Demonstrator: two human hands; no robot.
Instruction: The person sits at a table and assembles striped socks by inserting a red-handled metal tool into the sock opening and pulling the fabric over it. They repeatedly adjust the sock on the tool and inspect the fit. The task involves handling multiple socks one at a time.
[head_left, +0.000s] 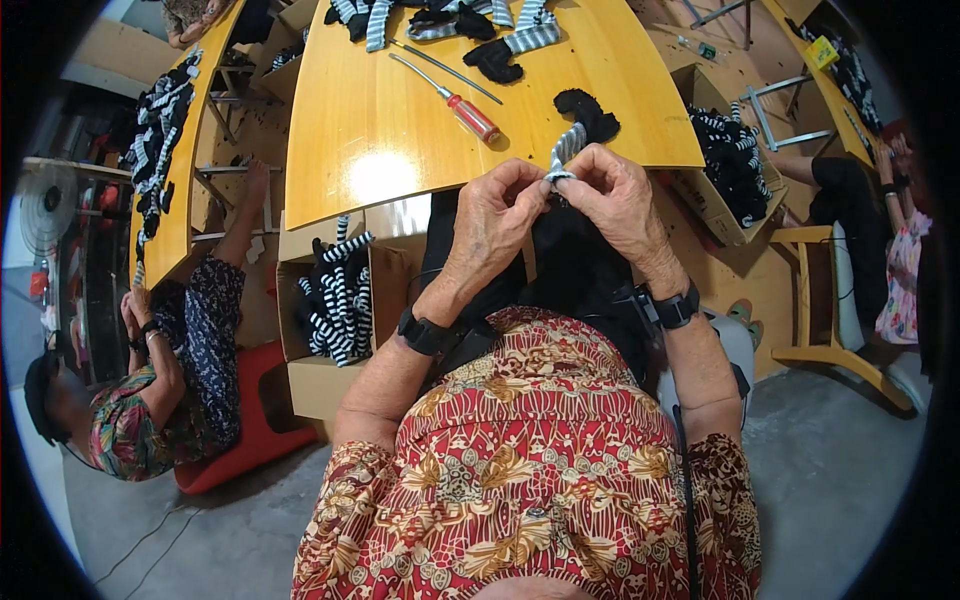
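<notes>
A grey-and-white striped sock (568, 147) with a black foot end lies over the near edge of the yellow table, its cuff reaching toward me. My left hand (495, 215) pinches the cuff between thumb and forefinger. Right beside it, my right hand (620, 200) pinches the same cuff, and the fingertips almost meet. On the table beyond lies a screwdriver-like tool (472, 116) with a red handle and a metal shaft. A thin dark rod (460, 78) rests alongside it. More striped and black socks (505, 50) are spread at the far edge.
A cardboard box (325, 385) of striped socks stands left below the yellow table (350, 150); another box (740, 225) is at right. One co-worker (150, 400) sits left by a sock-covered table (180, 200); others are at the far left and right. A wooden chair (810, 290) stands right.
</notes>
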